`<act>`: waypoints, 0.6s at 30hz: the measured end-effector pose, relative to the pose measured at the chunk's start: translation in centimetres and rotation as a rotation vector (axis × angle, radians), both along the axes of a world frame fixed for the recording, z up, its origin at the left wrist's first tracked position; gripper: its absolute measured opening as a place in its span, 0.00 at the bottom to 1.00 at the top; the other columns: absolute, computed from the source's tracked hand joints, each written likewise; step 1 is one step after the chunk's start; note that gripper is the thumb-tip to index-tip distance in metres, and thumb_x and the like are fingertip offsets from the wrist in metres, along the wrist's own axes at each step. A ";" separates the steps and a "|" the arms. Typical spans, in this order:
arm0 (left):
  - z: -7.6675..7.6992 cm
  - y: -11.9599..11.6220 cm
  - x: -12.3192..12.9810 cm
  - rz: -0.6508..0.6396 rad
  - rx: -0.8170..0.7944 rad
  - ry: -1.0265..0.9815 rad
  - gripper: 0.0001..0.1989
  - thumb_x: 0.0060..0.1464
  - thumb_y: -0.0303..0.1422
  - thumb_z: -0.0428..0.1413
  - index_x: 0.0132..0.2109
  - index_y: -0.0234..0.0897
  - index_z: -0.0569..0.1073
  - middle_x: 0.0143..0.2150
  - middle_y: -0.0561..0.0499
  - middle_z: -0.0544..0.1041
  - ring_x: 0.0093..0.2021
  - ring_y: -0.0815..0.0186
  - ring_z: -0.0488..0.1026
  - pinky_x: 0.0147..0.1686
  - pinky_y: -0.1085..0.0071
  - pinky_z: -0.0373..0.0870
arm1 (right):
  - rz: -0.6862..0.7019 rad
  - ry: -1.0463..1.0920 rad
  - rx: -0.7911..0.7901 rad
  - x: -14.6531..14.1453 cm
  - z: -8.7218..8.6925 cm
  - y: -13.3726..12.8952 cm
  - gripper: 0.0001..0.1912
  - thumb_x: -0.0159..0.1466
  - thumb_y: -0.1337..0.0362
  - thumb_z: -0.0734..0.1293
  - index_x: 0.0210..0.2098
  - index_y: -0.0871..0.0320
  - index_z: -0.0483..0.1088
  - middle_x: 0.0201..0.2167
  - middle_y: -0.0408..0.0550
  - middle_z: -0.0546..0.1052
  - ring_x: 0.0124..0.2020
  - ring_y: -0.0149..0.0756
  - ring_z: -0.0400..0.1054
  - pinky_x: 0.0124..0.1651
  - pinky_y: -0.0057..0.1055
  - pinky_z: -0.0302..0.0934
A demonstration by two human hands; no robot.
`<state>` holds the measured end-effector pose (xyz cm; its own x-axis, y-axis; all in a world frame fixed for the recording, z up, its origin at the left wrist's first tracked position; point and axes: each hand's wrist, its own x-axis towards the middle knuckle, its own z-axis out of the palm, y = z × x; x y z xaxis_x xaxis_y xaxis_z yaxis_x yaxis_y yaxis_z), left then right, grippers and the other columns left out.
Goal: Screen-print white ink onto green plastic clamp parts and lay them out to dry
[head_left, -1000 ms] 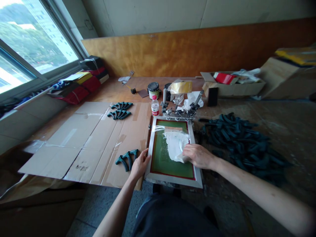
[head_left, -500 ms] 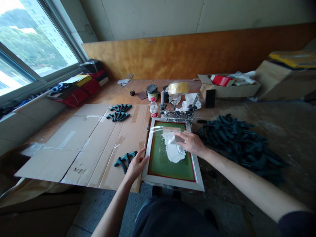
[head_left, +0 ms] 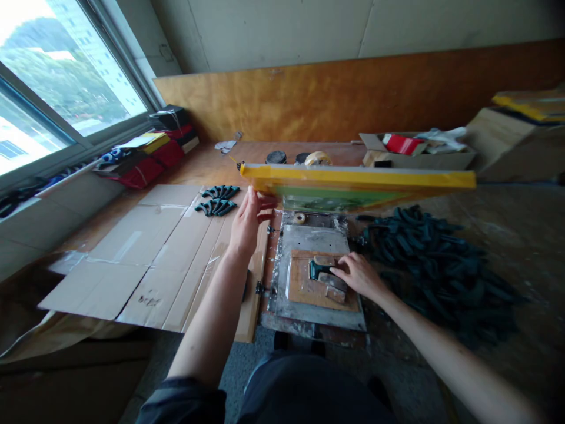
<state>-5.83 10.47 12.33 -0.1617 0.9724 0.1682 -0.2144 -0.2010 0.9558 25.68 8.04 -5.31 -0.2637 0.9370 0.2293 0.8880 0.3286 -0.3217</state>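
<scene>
A screen printing frame point(head_left: 362, 176) with yellow tape along its edge is tilted up, with its green mesh facing down. My left hand point(head_left: 249, 221) is at its left corner, thumb and fingers about the edge. Below, a wooden block jig point(head_left: 298, 282) sits on a grey metal plate point(head_left: 318, 235). A dark green curved plastic handle point(head_left: 315, 270) lies across the jig's blocks. My right hand point(head_left: 359, 274) pinches the handle's right end between thumb and fingers. The raised frame hides its upper side.
A heap of similar dark handles point(head_left: 436, 271) lies at the right. Several more handles point(head_left: 216, 206) lie in rows on flattened cardboard point(head_left: 163, 235) at the left. Behind stand dark-lidded jars point(head_left: 276, 157), a tape roll point(head_left: 318, 158) and an open carton point(head_left: 410, 162).
The frame has swung up from lying flat, uncovering the plate and jig. My left hand has risen with it. My right hand has left the white-ink squeegee and moved to the handle.
</scene>
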 end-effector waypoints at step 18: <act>-17.5 -13.1 -5.8 0.226 -0.806 0.318 0.28 0.56 0.56 0.44 0.41 0.33 0.69 0.37 0.43 0.79 0.30 0.65 0.78 0.26 0.73 0.72 | -0.232 -0.198 0.196 4.6 -1.5 -3.8 0.12 0.66 0.58 0.55 0.36 0.57 0.66 0.26 0.60 0.70 0.30 0.52 0.67 0.32 0.46 0.58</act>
<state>-11.65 -2.68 -5.21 -0.4260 0.7649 -0.4831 0.0478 0.5523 0.8323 30.25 4.26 -6.82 -0.1064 0.9203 0.3765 0.9850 0.1493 -0.0867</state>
